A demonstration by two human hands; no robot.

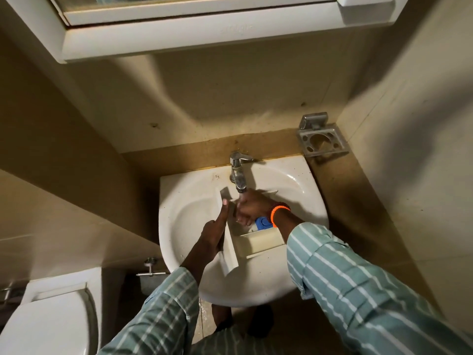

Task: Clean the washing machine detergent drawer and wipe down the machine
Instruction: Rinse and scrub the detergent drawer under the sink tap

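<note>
A white ceramic wall-mounted washbasin [302,201] fills the middle of the view, with a chrome metal tap [238,172] at its far rim. The off-white plastic detergent drawer [258,240] lies inside the basin, its long front panel on the left and its compartments running to the right; a blue plastic insert [263,223] sits in one compartment toward the far right.

The left hand [213,235] has its grip closed around the drawer's front panel, thumb stretched up along the panel's far end. The right hand [252,207] sits directly under the tap spout, fingers curled down into the drawer's far compartments; whether this grip holds anything cannot be told. An orange band [279,212] circles the right wrist. Both arms wear green shirt sleeves with white stripes [358,290].

On the wall at the far right hangs a grey metal holder [322,139]. A white toilet [51,321] stands near left, and a white-framed mirror cabinet [179,29] hangs above.
</note>
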